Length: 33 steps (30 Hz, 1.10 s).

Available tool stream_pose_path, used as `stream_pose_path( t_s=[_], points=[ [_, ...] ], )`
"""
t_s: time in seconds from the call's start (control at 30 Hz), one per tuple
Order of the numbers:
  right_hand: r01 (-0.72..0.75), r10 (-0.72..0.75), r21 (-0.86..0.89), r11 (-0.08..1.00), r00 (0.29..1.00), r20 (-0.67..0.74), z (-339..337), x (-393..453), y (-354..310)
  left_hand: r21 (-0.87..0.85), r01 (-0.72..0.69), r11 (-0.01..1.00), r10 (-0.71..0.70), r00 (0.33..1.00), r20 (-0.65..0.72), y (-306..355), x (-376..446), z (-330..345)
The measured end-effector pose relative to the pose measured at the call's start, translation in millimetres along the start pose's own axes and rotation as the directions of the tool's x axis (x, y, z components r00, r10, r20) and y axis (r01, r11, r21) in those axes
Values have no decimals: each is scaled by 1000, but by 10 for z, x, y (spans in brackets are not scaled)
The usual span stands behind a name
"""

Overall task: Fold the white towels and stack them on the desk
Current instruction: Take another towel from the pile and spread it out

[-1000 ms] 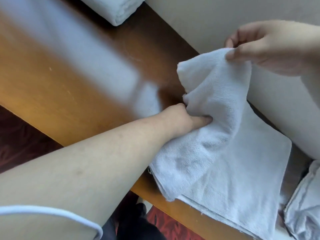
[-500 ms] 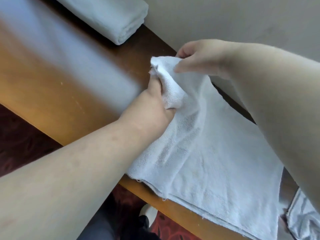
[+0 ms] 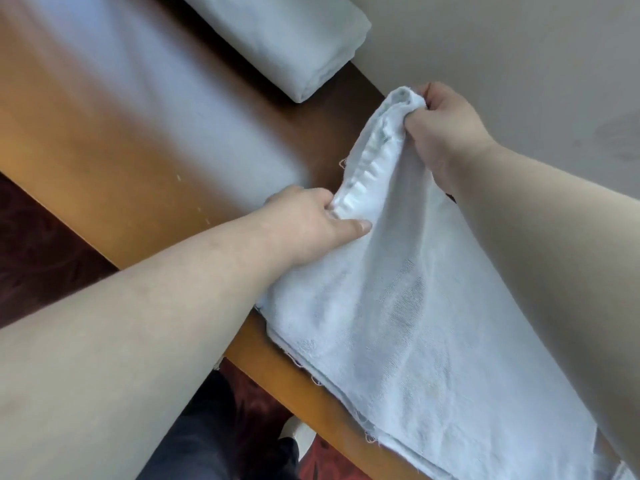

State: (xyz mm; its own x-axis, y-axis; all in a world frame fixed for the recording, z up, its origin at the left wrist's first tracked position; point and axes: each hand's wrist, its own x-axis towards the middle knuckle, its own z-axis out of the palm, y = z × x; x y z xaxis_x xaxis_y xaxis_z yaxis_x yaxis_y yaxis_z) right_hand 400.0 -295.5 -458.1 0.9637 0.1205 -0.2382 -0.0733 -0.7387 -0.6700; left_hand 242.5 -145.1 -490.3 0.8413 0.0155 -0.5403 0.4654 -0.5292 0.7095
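- The single head view looks steeply down and forward from the person's head, close over the desk.
- It faces the wall behind the desk.
- Both forearms enter from the bottom and right edges, near the lens.

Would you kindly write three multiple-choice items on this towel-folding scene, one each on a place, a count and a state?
1. Where does the folded towel lie?
A. at the desk's far end by the wall
B. on the floor
C. under the left hand

2. How many hands grip the towel being folded?
A. none
B. one
C. two

3. How does that towel's gripped edge sit?
A. flat on the desk
B. lifted and bunched
C. rolled into a tight tube

Answers: 1 A, it rests on the wood beside the wall; 2 C, the left hand and right hand both pinch it; 3 B, the edge rises gathered between the grips.
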Motion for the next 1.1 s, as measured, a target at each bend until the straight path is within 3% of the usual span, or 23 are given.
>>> stream_pose_path(
  t_s=[0.03,0.1,0.13,0.2,0.3,0.4,0.47,0.6,0.73,0.87,0.9,0.97,1.03,1.1],
  points=[
    [-18,20,35,999,999,-30,16,37,-11,-49,-59,997,60,998,24,-24,11,-19],
    [-47,55,151,987,997,-49,50,142,-17,-389,-84,917,167,969,183,-77,-20,-68],
    [-45,56,193,980,997,-51,73,179,-18,-561,-5,828,201,936,289,-116,-30,-89],
    [-44,60,236,971,996,-61,107,234,-8,-664,122,737,235,876,421,-209,-45,-104],
    [-77,97,212,974,992,-86,154,293,29,-549,90,831,159,907,389,-297,-53,-155],
    [7,-13,-42,999,991,-131,256,350,26,-364,77,928,-19,987,161,-404,-54,-337],
    [37,-56,-165,986,992,-112,360,395,11,-156,135,979,-134,991,18,-496,-63,-454],
    [19,-83,-336,942,981,-175,571,383,-24,283,124,951,-93,988,-121,-674,-70,-479],
    [190,-229,-479,857,973,-24,683,187,-20,349,134,928,-73,981,-181,-823,-61,-563],
    [202,-86,-635,746,974,209,732,156,75,224,188,956,-103,934,-343,-910,-171,-543],
    [224,-111,-642,733,971,212,736,146,88,203,172,964,-68,897,-436,-924,-226,-522],
    [373,-345,-625,686,923,171,721,134,75,251,76,965,84,817,-571,-926,-318,-447],
    [513,-462,-614,600,849,257,707,156,21,287,27,957,134,841,-524,-897,-388,-325],
    [572,-403,-654,494,818,411,707,230,-47,289,91,953,42,905,-424,-889,-400,-180]
  ],
)
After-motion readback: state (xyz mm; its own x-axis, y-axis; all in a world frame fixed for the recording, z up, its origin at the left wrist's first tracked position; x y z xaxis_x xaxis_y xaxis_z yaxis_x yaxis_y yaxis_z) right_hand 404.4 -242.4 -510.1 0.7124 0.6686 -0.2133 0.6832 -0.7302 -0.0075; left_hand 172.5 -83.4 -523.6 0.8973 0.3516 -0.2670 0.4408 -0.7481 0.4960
